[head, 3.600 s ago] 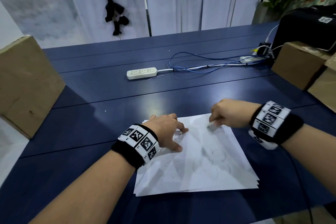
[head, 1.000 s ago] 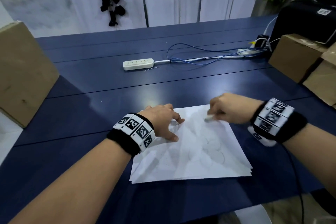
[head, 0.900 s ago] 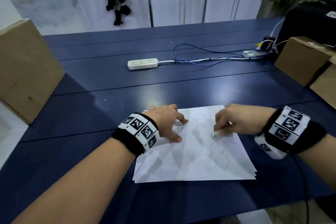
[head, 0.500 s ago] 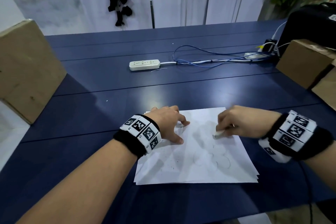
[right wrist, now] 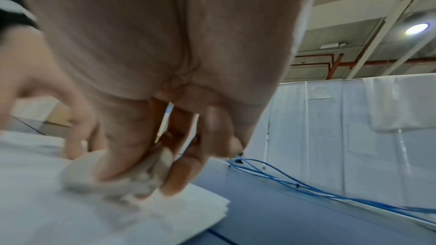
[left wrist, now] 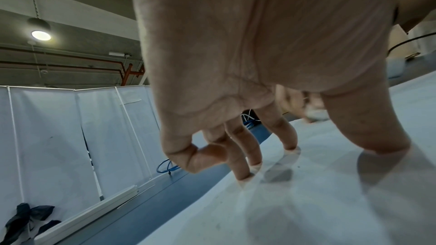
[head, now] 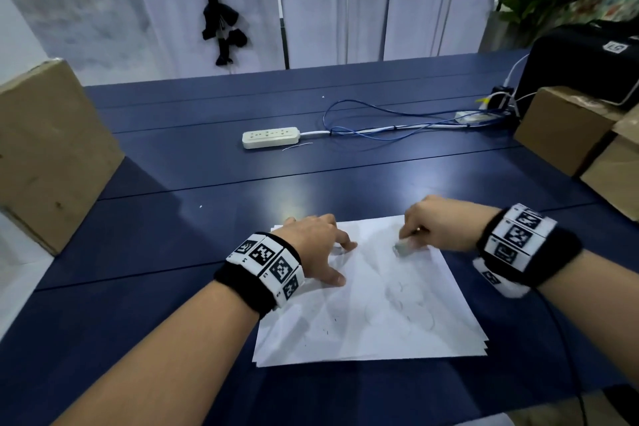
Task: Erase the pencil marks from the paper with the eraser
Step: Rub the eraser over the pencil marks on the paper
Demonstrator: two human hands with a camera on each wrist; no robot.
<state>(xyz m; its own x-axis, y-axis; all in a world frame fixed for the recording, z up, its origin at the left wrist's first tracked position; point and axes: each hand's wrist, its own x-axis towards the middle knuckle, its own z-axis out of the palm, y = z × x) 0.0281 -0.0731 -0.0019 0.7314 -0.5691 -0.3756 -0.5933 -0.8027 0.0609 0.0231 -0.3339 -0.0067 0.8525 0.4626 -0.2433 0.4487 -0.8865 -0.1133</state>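
Note:
A small stack of white paper [head: 397, 328] lies on the dark blue table [head: 173, 252], with faint pencil circles and a few dark specks on it. My left hand [head: 321, 245] presses spread fingertips [left wrist: 245, 175] onto the paper's [left wrist: 306, 202] upper left part. My right hand [head: 432, 225] pinches a small whitish eraser [head: 402, 247] and holds it against the paper near its top edge. In the right wrist view the eraser [right wrist: 132, 183] is blurred under the fingers, touching the sheet [right wrist: 70, 211].
A white power strip [head: 270, 137] and blue cables [head: 397, 121] lie further back on the table. A cardboard box [head: 45, 149] stands at the left; more boxes [head: 567, 128] and a black case [head: 587, 62] stand at the right. White partition screens [left wrist: 59, 137] close the back.
The right hand has rubbed the eraser back and forth across the upper part of the paper, now slightly further up and left. The left hand has stayed pressing on the sheet.

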